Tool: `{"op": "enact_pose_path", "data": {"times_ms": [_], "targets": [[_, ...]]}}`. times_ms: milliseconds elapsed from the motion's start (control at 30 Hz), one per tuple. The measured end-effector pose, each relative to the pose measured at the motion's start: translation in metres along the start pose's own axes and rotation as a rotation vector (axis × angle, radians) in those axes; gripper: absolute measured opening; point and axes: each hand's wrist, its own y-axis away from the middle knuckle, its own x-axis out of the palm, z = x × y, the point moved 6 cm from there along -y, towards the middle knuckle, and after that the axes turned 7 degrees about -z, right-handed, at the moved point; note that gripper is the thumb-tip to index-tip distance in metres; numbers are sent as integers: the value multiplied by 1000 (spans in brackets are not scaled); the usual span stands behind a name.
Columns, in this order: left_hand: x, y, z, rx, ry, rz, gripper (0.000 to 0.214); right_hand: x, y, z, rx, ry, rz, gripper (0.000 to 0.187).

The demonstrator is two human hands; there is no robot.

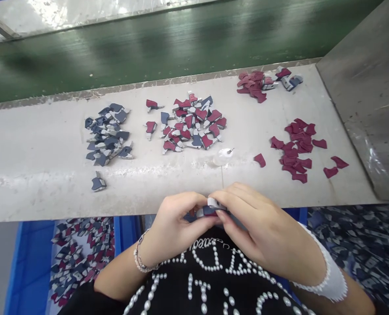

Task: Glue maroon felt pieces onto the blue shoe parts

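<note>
My left hand (pixel 183 223) and my right hand (pixel 250 218) meet at the table's near edge, both pinching a small plastic part (pixel 210 211) of blue-grey, light grey and maroon. My fingers hide much of it. Beyond them stands a small clear bottle with a thin metal tip (pixel 223 156). A lone maroon piece (pixel 260 160) lies right of the bottle. Past my left hand is a heap of maroon, grey and blue parts (pixel 194 122).
Blue-grey parts (pixel 107 135) are heaped at left, and loose maroon pieces (pixel 296 148) at right. A smaller maroon pile (pixel 253 85) lies farther back. Below the table are a blue bin (pixel 30 262) of parts and more blue-grey parts (pixel 361 249). A metal panel (pixel 368 96) bounds the right side.
</note>
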Motion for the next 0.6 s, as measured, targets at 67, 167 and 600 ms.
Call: {"op": "enact_pose_path", "data": {"times_ms": [67, 167, 600], "targets": [[1, 1, 3, -34, 10, -3, 14, 0, 2, -3, 36, -29, 34, 22], [2, 2, 8, -92, 47, 7, 24, 1, 4, -8, 70, -134, 134, 23], [9, 8, 35, -393, 301, 64, 32, 22, -3, -13, -11, 33, 73, 25]]}}
